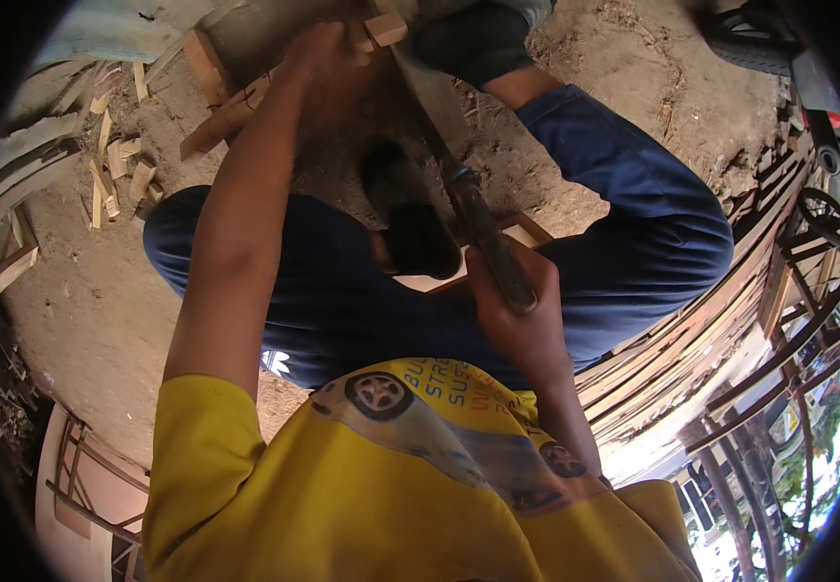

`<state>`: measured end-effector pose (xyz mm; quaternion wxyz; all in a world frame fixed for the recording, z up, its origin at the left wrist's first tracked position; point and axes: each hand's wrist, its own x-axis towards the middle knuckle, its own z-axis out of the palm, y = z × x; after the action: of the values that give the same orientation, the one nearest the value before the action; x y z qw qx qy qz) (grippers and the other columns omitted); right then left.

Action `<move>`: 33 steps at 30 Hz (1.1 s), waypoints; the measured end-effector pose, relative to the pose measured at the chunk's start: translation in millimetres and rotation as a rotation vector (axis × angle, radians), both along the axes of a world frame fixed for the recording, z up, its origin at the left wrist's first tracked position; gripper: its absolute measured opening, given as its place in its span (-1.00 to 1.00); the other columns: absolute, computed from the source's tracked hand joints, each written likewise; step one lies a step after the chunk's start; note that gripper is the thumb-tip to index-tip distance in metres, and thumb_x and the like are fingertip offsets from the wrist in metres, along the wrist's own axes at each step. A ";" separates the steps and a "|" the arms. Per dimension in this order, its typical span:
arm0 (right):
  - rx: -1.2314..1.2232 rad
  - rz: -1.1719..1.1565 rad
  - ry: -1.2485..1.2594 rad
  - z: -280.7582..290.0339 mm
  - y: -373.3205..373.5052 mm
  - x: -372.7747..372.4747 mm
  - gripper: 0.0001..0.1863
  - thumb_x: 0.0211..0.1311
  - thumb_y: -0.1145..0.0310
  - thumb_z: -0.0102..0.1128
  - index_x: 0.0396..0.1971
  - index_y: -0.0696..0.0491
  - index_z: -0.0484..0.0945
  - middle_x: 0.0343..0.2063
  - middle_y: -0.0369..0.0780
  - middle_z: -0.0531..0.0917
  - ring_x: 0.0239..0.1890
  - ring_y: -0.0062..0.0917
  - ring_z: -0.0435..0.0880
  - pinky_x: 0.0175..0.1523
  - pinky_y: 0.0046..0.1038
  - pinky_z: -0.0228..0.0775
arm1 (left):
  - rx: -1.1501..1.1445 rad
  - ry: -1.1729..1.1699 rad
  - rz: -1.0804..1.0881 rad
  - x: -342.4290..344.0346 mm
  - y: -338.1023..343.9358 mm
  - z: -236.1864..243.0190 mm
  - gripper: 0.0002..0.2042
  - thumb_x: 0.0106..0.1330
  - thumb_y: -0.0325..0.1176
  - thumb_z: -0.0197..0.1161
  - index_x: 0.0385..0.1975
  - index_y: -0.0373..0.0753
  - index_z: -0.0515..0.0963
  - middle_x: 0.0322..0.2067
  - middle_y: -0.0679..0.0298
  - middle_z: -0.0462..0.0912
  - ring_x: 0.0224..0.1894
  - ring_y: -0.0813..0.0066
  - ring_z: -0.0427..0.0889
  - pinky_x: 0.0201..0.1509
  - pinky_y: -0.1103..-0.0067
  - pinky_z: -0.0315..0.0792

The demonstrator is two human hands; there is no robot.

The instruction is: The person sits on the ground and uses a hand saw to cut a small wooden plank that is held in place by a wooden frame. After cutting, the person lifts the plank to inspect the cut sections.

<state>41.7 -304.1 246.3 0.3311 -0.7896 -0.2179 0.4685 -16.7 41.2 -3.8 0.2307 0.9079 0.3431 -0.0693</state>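
My right hand (522,306) is wrapped round the dark handle of a long machete-like tool (483,228). Its handle has a blue band near the front, and the narrow dark length beyond runs up and left between my feet. At the top, my left hand (323,48) is slightly blurred, its fingers curled at the left end of a small wooden block (387,29). The tool's far end reaches just below this block; whether they touch I cannot tell. Beneath my left forearm lies a notched wooden piece (226,121).
Offcuts of wood (114,170) lie on the dirt floor at the left. Long planks (672,359) are stacked on the right, beside a metal frame with a wheel (827,215). A black tyre (750,39) is at the upper right. My shod foot (473,44) rests near the block.
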 end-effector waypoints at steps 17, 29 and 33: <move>0.034 0.092 -0.016 -12.2 4.8 -0.9 -0.85 0.25 0.51 0.10 -0.26 0.27 0.56 -0.64 -0.26 0.56 -0.57 -0.77 0.44 -0.51 -0.62 0.27 | -0.098 0.012 0.016 2.1 6.0 -1.4 -0.45 0.01 0.02 0.34 -0.13 -0.29 0.50 -0.09 -0.01 0.56 0.02 0.06 0.52 0.06 0.27 0.40; 0.096 0.073 -0.140 -16.8 26.0 4.5 -0.93 0.19 0.53 0.13 -0.39 0.22 0.52 -0.73 -0.15 0.49 -0.71 -0.59 0.35 -0.55 -0.48 0.28 | -0.090 0.028 0.008 5.3 8.5 2.2 -0.42 -0.01 0.04 0.35 -0.16 -0.35 0.50 -0.14 -0.05 0.59 -0.03 0.04 0.56 0.03 0.29 0.42; 0.070 -0.018 -0.142 20.3 -35.3 -13.6 -0.90 0.18 0.50 0.16 -0.45 0.22 0.50 -0.73 -0.14 0.49 -0.72 -0.60 0.37 -0.55 -0.47 0.27 | -0.086 0.056 0.018 3.2 3.5 1.5 -0.41 -0.07 0.05 0.37 -0.17 -0.32 0.52 -0.14 -0.04 0.60 -0.04 0.08 0.57 0.03 0.30 0.43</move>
<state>28.1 -339.4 266.6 0.3465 -0.8107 -0.2500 0.4003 -13.5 44.6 -2.3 0.2603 0.8917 0.3545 -0.1073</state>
